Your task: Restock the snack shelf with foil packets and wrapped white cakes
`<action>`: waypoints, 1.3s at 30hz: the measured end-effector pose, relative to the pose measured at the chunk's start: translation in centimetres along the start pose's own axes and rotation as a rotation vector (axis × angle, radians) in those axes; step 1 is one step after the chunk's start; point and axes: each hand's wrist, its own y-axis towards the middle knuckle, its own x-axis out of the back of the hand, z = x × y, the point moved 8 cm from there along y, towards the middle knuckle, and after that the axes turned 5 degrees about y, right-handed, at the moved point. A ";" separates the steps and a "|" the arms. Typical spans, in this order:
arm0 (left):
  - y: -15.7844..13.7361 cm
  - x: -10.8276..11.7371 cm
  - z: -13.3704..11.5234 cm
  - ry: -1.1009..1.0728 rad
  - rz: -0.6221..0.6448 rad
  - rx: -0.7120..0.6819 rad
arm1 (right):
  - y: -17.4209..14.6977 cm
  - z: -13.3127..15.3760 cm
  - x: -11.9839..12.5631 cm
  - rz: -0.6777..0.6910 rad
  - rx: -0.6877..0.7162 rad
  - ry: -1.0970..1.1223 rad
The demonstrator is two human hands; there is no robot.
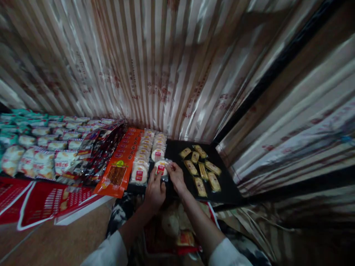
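Clear, crinkled plastic wrapped a round, pale cracker packet (pixel 161 167) with a red label, at the near end of the right row of similar packets (pixel 158 146) on the smooth black worktop (pixel 229 186), between a glossy orange bag (pixel 119 162) and oblong biscuits (pixel 203 171). The right hand (pixel 176 177), nearly closed, pinched its right edge; the left hand (pixel 155 188), half curled, touched its near-left side, its grip unclear. The label faced up, the outline roughly as wide as long.
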 end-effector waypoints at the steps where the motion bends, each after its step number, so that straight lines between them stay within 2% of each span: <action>1: 0.3 -0.7 0.5 0.012 0.002 0.013 | 0.7 -0.3 -0.4 -0.006 0.007 -0.012; 6: 2.1 -2.8 2.3 0.034 0.020 0.069 | 3.4 -1.4 -2.0 -0.011 0.043 -0.129; 11: 3.4 -3.7 3.2 0.055 0.033 0.097 | 4.7 -1.9 -2.0 -0.036 0.051 -0.249; 18: 3.1 -4.5 3.4 0.043 0.009 0.083 | 4.9 -1.5 -1.7 -0.104 0.091 -0.420; 23: 3.0 -3.9 2.9 0.062 0.042 0.085 | 4.0 -1.2 -1.6 -0.103 0.128 -0.362; 26: 2.2 -2.8 1.9 0.064 0.034 0.036 | 1.5 -0.6 -0.6 -0.103 0.203 -0.331; 29: -0.5 -1.7 0.0 0.016 0.058 -0.067 | -2.7 -0.2 1.1 -0.069 0.258 -0.336; 31: -3.3 -2.0 -1.2 -0.025 0.154 -0.128 | -6.1 -0.6 2.6 -0.038 0.276 -0.352; 33: -6.4 -2.9 -1.7 -0.005 0.285 -0.128 | -9.4 -1.5 4.4 -0.030 0.273 -0.413; 35: -9.1 -3.9 -1.1 0.061 0.368 -0.042 | -12.4 -3.0 6.3 -0.035 0.240 -0.492; 36: -10.2 -4.3 -0.6 0.097 0.400 0.018 | -13.6 -4.0 6.8 0.004 0.207 -0.521; 39: -12.4 -5.4 1.3 0.185 0.458 0.197 | -16.3 -6.7 8.7 0.033 0.087 -0.629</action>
